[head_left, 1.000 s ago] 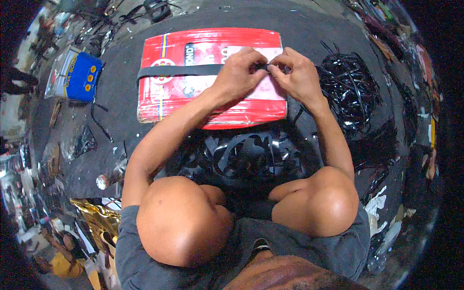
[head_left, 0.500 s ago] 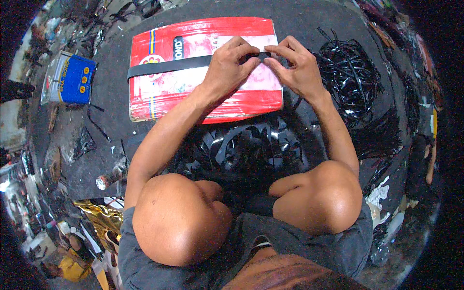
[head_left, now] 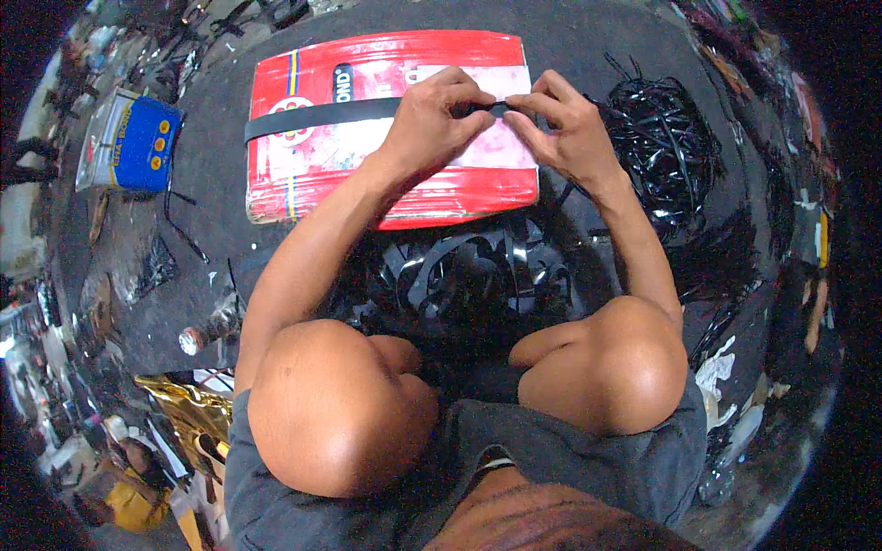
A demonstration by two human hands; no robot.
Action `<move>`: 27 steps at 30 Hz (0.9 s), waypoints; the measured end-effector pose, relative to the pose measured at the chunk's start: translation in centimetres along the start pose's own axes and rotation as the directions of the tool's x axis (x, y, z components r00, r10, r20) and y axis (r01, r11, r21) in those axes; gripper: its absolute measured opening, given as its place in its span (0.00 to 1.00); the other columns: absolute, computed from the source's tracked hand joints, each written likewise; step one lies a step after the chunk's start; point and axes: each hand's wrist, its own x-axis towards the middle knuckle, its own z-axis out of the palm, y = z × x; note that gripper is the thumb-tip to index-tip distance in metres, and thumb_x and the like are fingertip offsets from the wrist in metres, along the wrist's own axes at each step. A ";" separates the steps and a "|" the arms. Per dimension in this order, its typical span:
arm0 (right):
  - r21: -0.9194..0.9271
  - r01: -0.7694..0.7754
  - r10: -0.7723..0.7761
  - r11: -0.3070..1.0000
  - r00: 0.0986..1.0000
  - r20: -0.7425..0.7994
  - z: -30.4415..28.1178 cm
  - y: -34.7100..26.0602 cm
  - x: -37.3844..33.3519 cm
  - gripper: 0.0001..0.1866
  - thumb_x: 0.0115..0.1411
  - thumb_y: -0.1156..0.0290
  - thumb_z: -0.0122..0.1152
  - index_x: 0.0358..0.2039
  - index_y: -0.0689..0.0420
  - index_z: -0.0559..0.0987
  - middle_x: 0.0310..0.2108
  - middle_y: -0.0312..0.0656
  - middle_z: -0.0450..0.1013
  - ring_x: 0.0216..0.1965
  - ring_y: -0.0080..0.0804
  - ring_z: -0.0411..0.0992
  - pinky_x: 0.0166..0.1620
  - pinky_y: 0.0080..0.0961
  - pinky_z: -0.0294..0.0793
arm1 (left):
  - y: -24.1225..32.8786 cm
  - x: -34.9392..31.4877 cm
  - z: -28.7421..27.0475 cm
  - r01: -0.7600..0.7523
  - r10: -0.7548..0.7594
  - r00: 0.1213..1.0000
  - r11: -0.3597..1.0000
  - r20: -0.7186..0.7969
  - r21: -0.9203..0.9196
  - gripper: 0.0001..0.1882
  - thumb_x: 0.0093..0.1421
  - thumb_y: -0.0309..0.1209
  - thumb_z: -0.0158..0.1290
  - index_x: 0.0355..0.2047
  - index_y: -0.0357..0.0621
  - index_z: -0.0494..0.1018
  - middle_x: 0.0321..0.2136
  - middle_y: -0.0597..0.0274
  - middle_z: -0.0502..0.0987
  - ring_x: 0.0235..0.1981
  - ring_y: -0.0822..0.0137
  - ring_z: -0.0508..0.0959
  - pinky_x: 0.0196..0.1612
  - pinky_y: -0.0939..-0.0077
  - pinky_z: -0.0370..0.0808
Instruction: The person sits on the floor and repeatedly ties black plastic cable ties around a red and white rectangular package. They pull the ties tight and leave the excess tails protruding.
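Note:
In front of me lies a flattened red tin (head_left: 386,195) with a white and pink label. A black strap (head_left: 331,117) runs across it from its left edge. My left hand (head_left: 439,115) rests over the tin, thumb and fingers pinching the strap. Close by on the right, my right hand (head_left: 562,127) pinches the same strap near the tin's right side. Between the two sets of fingertips a short stretch of strap shows, looking narrow and bunched. Fingers partly hide how it is folded there.
A tangled heap of black strips (head_left: 663,151) lies to the right. More black strips (head_left: 459,266) curl between the tin and my knees. A blue and silver can (head_left: 147,142) stands at left, with a clear bottle (head_left: 207,335) nearer me and gold foil (head_left: 188,409) below.
The strap between my fingertips looks narrower and more bunched than before. Both hands stay almost in the same place, still pinching. The view has shifted slightly.

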 end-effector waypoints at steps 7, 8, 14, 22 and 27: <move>0.087 -0.105 0.109 0.991 0.993 -0.046 0.4 0.1 0.0 0.10 0.52 0.68 0.72 0.35 0.55 0.86 0.28 0.39 0.71 0.28 0.29 0.71 0.30 0.27 0.71 | -0.5 0.2 0.3 0.086 -0.089 0.994 0.995 -0.057 -0.059 0.07 0.53 0.28 0.64 0.32 0.40 0.83 0.29 0.58 0.78 0.31 0.67 0.80 0.36 0.74 0.77; 0.090 -0.087 0.095 0.992 0.992 -0.082 0.7 0.2 -0.1 0.09 0.52 0.69 0.73 0.35 0.56 0.86 0.27 0.37 0.71 0.26 0.25 0.69 0.28 0.24 0.68 | -0.5 0.2 0.3 0.102 -0.106 0.993 0.992 -0.058 -0.068 0.06 0.53 0.28 0.64 0.32 0.40 0.83 0.28 0.58 0.79 0.31 0.67 0.80 0.36 0.74 0.77; 0.226 -0.249 0.287 0.942 0.945 -0.155 2.5 0.8 -0.5 0.09 0.52 0.67 0.72 0.32 0.56 0.86 0.24 0.35 0.70 0.25 0.23 0.68 0.29 0.22 0.68 | -0.6 0.3 0.4 0.099 -0.099 0.993 0.995 -0.064 -0.007 0.07 0.53 0.29 0.64 0.30 0.39 0.83 0.27 0.57 0.79 0.30 0.67 0.80 0.35 0.72 0.76; 0.604 -0.447 0.523 0.660 0.850 0.057 4.9 3.8 -0.3 0.12 0.47 0.69 0.72 0.31 0.52 0.77 0.19 0.25 0.60 0.22 0.15 0.56 0.25 0.18 0.56 | 0.2 2.6 -0.5 0.145 -0.160 0.983 0.976 0.089 0.162 0.10 0.52 0.33 0.62 0.29 0.38 0.82 0.26 0.53 0.79 0.28 0.60 0.81 0.35 0.66 0.77; 0.708 -0.369 0.619 0.602 0.776 -0.122 5.4 2.0 -0.9 0.16 0.55 0.62 0.73 0.33 0.58 0.74 0.18 0.27 0.63 0.21 0.17 0.60 0.25 0.21 0.64 | -0.7 3.1 -0.8 -0.103 0.082 0.986 0.983 0.142 0.149 0.10 0.53 0.33 0.62 0.26 0.37 0.80 0.24 0.52 0.79 0.27 0.60 0.82 0.31 0.65 0.78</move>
